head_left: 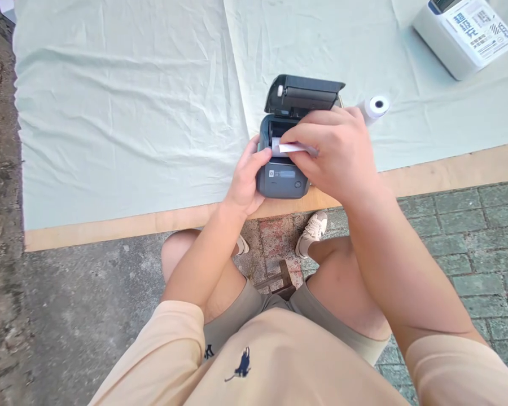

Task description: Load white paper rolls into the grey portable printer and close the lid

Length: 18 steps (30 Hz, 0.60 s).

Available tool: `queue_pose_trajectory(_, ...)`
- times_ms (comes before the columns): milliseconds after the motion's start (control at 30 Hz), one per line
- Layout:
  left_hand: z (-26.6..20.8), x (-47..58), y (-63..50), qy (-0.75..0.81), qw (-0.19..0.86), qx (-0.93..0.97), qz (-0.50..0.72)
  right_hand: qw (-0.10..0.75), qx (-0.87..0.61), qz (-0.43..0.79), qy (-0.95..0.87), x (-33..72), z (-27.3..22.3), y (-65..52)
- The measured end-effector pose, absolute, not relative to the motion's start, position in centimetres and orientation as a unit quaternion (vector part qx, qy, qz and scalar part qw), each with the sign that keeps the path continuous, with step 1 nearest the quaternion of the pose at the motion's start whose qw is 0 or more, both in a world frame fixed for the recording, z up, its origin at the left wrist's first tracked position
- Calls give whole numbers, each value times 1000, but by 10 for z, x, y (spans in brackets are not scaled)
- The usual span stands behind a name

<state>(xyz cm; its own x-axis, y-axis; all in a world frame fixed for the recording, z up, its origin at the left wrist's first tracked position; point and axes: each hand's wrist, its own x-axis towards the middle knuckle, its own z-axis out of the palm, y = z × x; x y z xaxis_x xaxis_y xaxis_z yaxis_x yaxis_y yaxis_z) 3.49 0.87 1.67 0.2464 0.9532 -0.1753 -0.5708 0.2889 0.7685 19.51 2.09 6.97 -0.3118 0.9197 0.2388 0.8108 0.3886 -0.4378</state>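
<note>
A dark portable label printer (283, 183) is held near the table's front edge, its lid (307, 93) swung up. My left hand (248, 177) grips the printer's left side, thumb at the rim of the paper bay. Over the bay, my right hand (336, 149) pinches the loose end of a white paper roll (276, 148) that sits inside. The strip sticks out between thumb and fingers. Much of the bay's right side is hidden behind this hand. Just beyond my right hand, another white paper roll (375, 108) lies on the cloth.
A pale cloth (131, 113) covers the wooden table (449, 166), wrinkled in places. At the far right stands a white box-shaped device (444, 42) with a printed label on top. My legs and a wooden stool part (285, 276) are below the table edge.
</note>
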Motion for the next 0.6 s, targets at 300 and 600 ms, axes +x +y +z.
queue_pose_trajectory(300,18,31,7,314,747,294,507,397,-440,192,-782,198,63,9)
queue_pose_trajectory(600,13,28,4,307,748,332,487,553,-516,265,-598,204,61,17)
